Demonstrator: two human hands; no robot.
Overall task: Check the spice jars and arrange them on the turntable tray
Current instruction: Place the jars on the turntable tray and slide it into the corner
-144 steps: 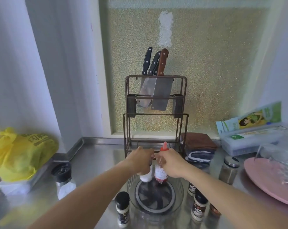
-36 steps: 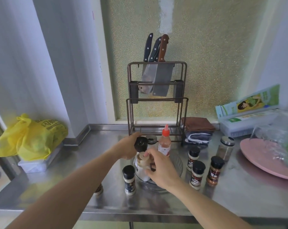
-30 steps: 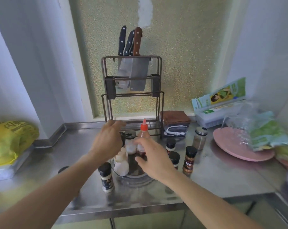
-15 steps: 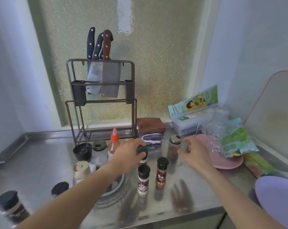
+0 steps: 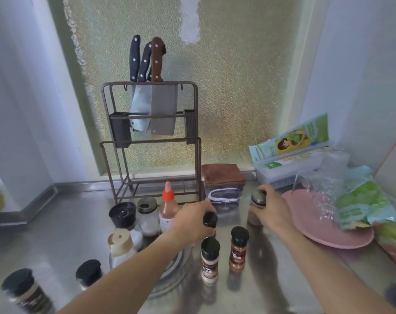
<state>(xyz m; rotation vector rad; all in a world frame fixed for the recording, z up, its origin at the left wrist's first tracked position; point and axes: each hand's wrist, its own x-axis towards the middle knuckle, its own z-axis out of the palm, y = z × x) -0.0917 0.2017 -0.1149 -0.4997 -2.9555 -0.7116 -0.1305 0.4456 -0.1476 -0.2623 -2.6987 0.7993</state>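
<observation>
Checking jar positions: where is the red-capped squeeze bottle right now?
In the head view, the red-capped squeeze bottle stands left of centre, before the knife rack, between the clear shaker jar and the left hand.

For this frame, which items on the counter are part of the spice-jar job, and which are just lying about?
Part of the job:
left hand gripping a black-capped jar
right hand gripping the silver-lidded jar
turntable tray
red-capped bottle
two brown spice jars

Lying about:
knife rack
folded cloths
pink plate
</observation>
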